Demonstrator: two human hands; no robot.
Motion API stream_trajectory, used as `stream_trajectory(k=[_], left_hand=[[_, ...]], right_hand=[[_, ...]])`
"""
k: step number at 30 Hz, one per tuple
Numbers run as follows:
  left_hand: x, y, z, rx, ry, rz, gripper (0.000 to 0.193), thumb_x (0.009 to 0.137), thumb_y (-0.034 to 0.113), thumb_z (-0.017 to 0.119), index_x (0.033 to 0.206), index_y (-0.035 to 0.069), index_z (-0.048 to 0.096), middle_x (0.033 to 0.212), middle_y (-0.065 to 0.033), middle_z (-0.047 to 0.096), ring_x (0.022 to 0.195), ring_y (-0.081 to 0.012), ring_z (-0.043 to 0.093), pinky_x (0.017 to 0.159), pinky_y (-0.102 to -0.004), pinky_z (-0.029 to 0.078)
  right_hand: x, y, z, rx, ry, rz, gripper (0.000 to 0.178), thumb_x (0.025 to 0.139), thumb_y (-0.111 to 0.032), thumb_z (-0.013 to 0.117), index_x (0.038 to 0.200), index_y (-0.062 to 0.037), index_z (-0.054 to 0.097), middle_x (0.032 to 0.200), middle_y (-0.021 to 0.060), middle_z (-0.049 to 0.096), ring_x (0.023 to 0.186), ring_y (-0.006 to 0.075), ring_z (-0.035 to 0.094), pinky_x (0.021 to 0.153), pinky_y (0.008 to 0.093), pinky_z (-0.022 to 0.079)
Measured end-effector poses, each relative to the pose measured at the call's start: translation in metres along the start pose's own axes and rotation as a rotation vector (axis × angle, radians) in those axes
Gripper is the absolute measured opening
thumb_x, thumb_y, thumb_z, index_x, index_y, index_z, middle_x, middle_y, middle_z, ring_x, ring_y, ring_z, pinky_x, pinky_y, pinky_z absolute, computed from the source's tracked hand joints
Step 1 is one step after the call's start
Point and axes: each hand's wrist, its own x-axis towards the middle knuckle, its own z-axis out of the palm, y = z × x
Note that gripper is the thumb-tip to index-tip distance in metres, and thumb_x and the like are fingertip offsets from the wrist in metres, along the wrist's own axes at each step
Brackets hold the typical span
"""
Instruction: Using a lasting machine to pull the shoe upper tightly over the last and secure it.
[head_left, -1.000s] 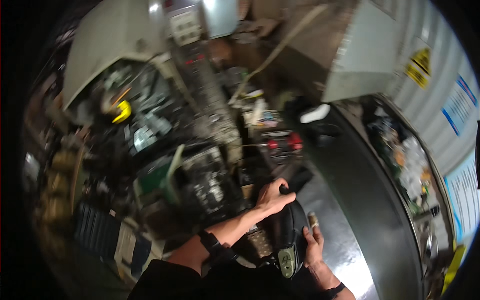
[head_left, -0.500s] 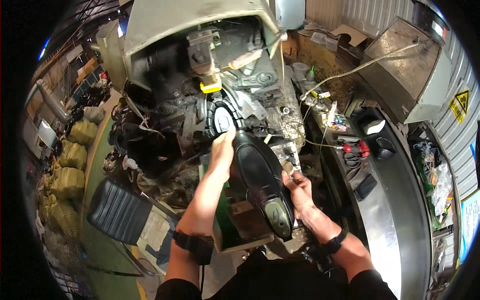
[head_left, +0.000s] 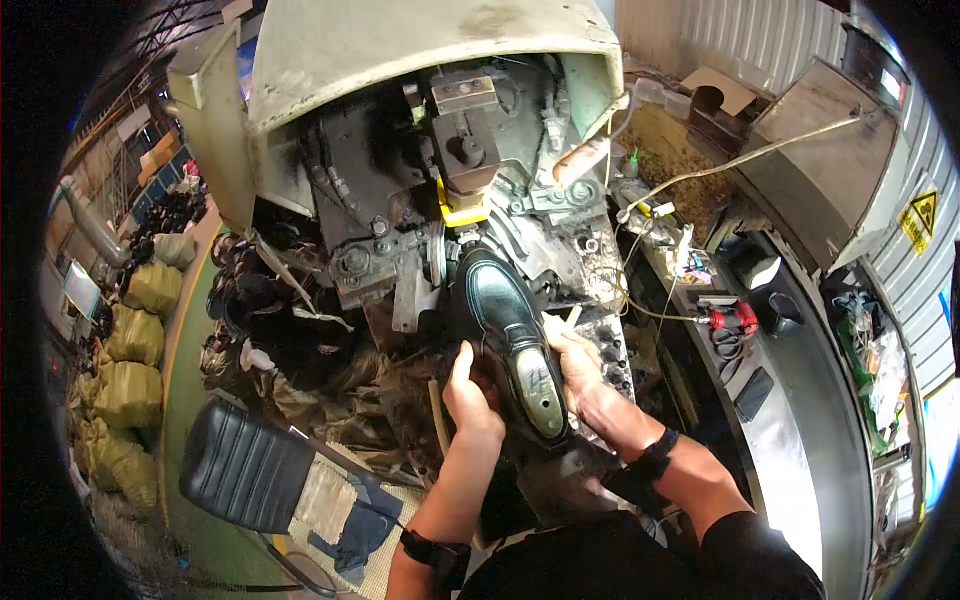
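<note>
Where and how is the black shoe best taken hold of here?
Probably by both sides of its heel end, coming from the person's side: the black shoe points its toe toward the machine, while the heel, with a pale green form in its opening, faces the person.

Shoe (head_left: 507, 325) nearer machine (head_left: 466, 150); left hand (head_left: 472, 400) heelward

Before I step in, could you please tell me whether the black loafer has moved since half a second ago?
Yes, the black loafer has moved forward and leftward relative to the machine's yellow block; its toe is now closer to it.
</note>
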Motion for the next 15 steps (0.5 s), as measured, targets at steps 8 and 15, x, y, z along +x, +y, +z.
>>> stream_trajectory(k=[8,15], left_hand=[[0.055,0.003,0.002,-0.009,0.118,-0.053,0.029,0.093,0.032,0.069,0.105,0.006,0.069,0.098,-0.006,0.069,0.084,-0.0204,0.066,0.074,-0.0338,0.055],[0.064,0.004,0.004,-0.109,-0.02,-0.044,0.034,0.097,0.031,0.063,0.116,0.003,0.068,0.116,-0.0093,0.071,0.102,-0.0261,0.067,0.092,-0.0391,0.054]], right_hand=[[0.049,0.016,0.006,-0.009,0.048,-0.091,0.033,0.101,-0.01,0.06,0.133,-0.0005,0.061,0.115,0.0028,0.067,0.107,0.0152,0.06,0.104,0.0341,0.046],[0.06,0.021,0.002,-0.032,0.048,-0.042,0.029,0.101,-0.014,0.061,0.128,-0.002,0.063,0.113,0.0,0.066,0.107,0.0123,0.058,0.108,0.033,0.039]])
